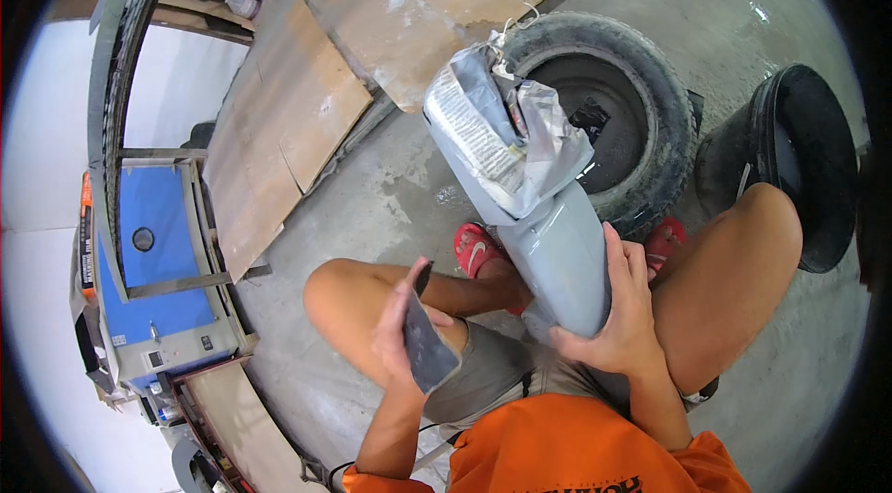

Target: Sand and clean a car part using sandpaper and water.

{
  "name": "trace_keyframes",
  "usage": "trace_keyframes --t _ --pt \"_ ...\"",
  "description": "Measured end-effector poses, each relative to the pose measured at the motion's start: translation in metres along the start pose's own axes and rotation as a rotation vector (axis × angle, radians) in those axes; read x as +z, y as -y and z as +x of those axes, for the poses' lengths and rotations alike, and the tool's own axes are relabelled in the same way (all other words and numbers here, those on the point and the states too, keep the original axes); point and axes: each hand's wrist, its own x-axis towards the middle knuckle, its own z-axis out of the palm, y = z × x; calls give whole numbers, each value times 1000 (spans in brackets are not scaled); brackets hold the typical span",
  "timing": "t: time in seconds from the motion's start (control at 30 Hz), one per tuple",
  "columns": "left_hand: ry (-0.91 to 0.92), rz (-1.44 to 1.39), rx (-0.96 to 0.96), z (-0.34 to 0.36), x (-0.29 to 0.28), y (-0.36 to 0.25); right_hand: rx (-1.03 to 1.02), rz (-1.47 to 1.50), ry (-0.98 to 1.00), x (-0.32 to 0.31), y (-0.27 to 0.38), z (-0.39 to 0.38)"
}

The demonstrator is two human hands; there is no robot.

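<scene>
A long, smooth grey panel-like part (559, 256) slants between my knees, its far end wrapped in crumpled newspaper (476, 147). Its exact kind I cannot tell. My right hand (624, 321) grips the near end, thumb across the near edge and fingers along the right side. Off to the left, above my thigh and apart from the part, my left hand (392, 333) holds a dark sheet of sandpaper (430, 344) by its edge. Some left fingers are hidden behind the sheet.
A worn tire (674, 135) lies on the wet concrete floor beyond my feet, under the wrapped end. A black bucket (739, 158) stands at the right. Brown boards (279, 135) lie at the left, near a blue-and-grey cabinet (167, 293). A wooden-legged metal frame (110, 121) stands there too.
</scene>
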Motion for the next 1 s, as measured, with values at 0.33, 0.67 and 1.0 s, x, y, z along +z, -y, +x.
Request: trace_keyframes --t 0.33,0.67,1.0 --pt "38 26 466 41 64 23 -46 15 36 -1 -5 2" --pt "172 18 205 18 59 23 15 31 45 -4 -6 5" --pt "92 -3 345 33 80 43 -1 55 45 -7 -10 5"
